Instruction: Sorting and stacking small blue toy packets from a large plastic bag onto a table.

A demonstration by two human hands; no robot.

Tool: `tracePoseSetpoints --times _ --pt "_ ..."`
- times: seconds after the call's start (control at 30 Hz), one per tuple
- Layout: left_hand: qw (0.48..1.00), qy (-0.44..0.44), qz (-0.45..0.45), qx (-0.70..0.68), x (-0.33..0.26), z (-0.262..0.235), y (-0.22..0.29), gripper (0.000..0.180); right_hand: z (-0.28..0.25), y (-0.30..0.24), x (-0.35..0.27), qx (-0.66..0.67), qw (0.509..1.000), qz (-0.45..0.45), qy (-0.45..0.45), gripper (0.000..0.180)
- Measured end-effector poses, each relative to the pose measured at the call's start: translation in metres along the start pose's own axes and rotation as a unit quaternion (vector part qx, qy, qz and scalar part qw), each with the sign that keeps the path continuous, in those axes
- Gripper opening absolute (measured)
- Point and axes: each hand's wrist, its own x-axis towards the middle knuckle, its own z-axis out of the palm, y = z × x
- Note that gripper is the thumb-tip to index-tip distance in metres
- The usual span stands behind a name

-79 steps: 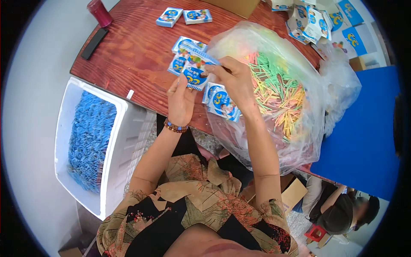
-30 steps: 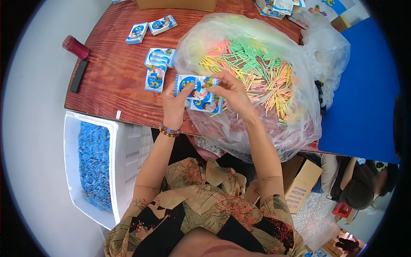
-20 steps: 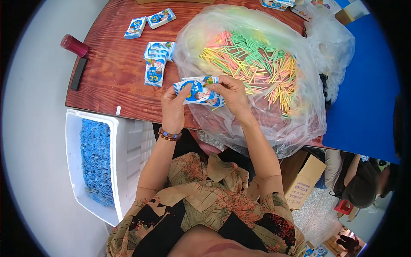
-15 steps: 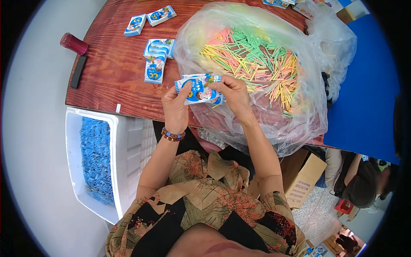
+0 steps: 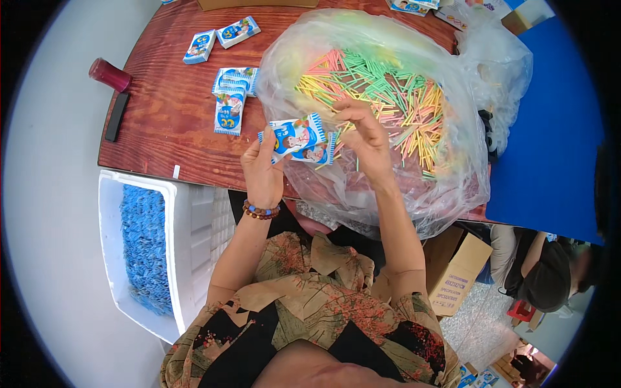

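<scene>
My left hand (image 5: 262, 171) grips a few small blue-and-white packets (image 5: 297, 137), fanned out and overlapping, with the thumb on top. Just to their right, my right hand (image 5: 370, 145) hovers open, thumb and forefinger apart, and I see nothing between them. Behind that hand spreads a large clear plastic bag (image 5: 466, 110), its mouth open. Inside it lie many thin pink, yellow, green and orange sticks (image 5: 381, 81). To the left, more packets (image 5: 230, 110) overlap on the reddish wooden table (image 5: 162, 116).
Two small boxes (image 5: 199, 46) sit at the far left of the table. A dark red cylinder (image 5: 111, 75) and a black bar (image 5: 117, 118) lie by its left edge. Below stands a white foam box (image 5: 171, 252) of blue pieces. A blue surface (image 5: 550, 142) adjoins at right.
My right hand has let go of the packets and moved slightly up and right, its fingers opening. The packets in my left hand are now more spread apart.
</scene>
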Motion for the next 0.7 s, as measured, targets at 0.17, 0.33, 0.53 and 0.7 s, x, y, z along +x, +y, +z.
tracePoseSetpoints --times 0.17,0.33,0.53,0.7 --pt "0.999 -0.035 -0.006 -0.008 -0.003 0.004 -0.003 0.022 0.003 -0.007 0.005 -0.159 0.977 -0.045 -0.136 0.027" --pt "0.999 -0.037 0.005 -0.022 -0.002 0.004 -0.002 0.022 -0.001 0.003 0.000 -0.055 0.997 -0.018 -0.053 0.041" --pt "0.998 -0.060 0.004 -0.011 -0.002 0.002 -0.007 0.023 0.004 -0.008 0.001 -0.161 0.970 -0.001 -0.182 0.037" --pt "0.997 -0.072 -0.037 0.009 -0.003 0.001 -0.008 0.023 0.002 -0.003 -0.001 -0.184 0.959 -0.061 -0.208 0.031"
